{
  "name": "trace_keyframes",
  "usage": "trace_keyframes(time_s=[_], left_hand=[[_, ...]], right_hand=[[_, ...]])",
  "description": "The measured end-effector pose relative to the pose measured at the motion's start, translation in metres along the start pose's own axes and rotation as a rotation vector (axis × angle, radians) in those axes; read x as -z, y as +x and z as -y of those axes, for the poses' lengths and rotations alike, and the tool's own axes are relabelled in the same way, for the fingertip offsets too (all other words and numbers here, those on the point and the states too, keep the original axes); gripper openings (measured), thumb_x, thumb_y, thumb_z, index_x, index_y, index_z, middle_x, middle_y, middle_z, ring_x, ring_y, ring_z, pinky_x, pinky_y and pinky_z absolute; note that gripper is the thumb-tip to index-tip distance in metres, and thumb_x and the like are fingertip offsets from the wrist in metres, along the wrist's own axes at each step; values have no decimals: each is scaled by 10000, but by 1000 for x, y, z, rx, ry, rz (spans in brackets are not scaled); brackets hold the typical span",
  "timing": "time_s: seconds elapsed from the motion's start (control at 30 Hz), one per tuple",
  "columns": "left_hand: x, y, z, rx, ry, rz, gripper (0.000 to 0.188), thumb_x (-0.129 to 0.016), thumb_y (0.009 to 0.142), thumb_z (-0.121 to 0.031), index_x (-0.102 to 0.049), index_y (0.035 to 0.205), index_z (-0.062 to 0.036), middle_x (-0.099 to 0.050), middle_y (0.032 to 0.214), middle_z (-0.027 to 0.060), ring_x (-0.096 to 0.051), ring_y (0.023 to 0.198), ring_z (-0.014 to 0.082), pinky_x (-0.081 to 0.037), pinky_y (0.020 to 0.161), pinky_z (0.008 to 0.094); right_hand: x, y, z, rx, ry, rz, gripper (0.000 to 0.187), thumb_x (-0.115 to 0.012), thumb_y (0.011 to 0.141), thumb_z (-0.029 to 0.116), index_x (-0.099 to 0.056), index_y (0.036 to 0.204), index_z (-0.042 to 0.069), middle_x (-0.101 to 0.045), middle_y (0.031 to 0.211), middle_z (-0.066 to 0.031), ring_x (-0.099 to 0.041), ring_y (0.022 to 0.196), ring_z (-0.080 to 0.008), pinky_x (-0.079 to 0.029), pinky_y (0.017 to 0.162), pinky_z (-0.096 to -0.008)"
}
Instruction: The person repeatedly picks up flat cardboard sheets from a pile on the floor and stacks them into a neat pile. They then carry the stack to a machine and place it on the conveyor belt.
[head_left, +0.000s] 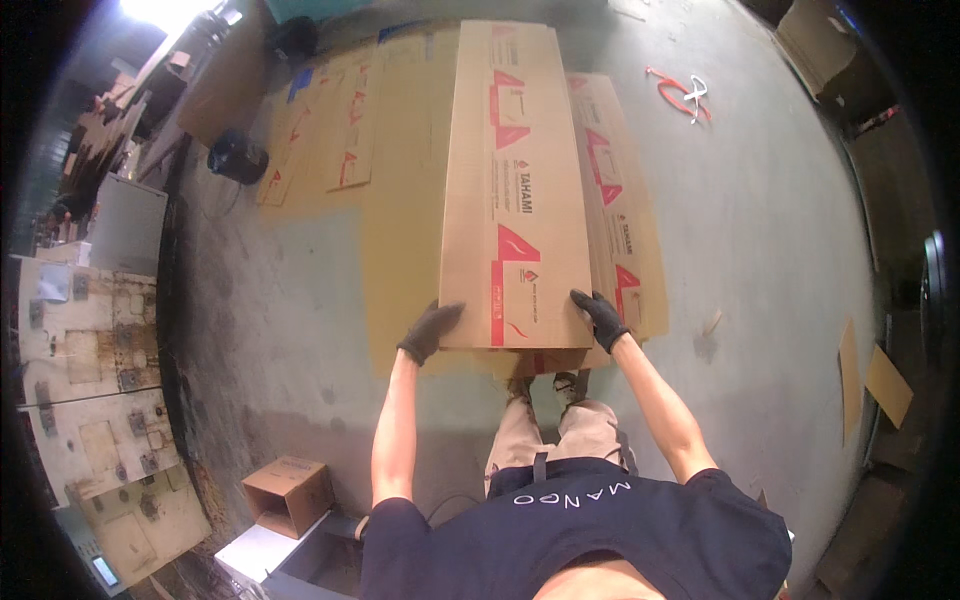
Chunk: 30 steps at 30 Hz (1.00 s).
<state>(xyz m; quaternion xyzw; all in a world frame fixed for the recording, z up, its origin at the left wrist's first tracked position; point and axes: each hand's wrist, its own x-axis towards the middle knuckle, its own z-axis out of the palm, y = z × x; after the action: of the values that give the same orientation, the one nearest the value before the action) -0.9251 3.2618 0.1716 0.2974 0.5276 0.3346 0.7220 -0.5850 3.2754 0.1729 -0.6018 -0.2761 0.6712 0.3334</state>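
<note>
A long flat cardboard carton (465, 200) with red and black print stretches away from me. My left hand (432, 330), in a dark glove, is closed on its near left corner. At the near right corner my right hand (602, 320), gloved too, grips the edge, with the thumb side on top. The fingers under the board are hidden on both sides. Partly beneath it and to its right lies a stack of similar printed cardboard (625, 235). My shoes stand just behind the near edge.
Printed cardboard sheets (350, 140) lie on the floor at the far left, near a dark bucket (237, 157). A red and white strap-like item (685, 95) lies far right. An open cardboard box (288, 493) stands at near left. Cardboard pieces (887, 388) lean at right.
</note>
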Motion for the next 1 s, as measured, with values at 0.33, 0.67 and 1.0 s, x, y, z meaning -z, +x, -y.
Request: trace_keyframes(time_s=[0.33,0.67,1.0], left_hand=[[-103,-91,-170,-356,254,-87,260,-624,739,-163,-591,936,5,-623,789,41,-597,691,124,-499,649,271],[-199,-406,-68,-180,957,-614,795,-654,643,-557,-438,1210,-44,-573,1007,210,-530,1008,358,-402,852,402],[-282,-452,160,-296,482,-1113,971,-770,636,-382,-243,1358,-3,-325,1372,186,-296,1278,282,-239,1058,379]], right_hand=[[-32,-1,6,-105,601,536,652,-578,824,464,-417,1273,19,-496,1221,-83,-486,1104,-209,-392,941,-325],[-72,37,81,178,703,946,603,-446,881,487,-381,1310,69,-463,1282,-72,-476,1119,-234,-365,979,-382],[-211,-124,109,432,151,1268,395,-550,850,297,-513,1135,25,-564,1064,-69,-531,937,-181,-433,828,-340]])
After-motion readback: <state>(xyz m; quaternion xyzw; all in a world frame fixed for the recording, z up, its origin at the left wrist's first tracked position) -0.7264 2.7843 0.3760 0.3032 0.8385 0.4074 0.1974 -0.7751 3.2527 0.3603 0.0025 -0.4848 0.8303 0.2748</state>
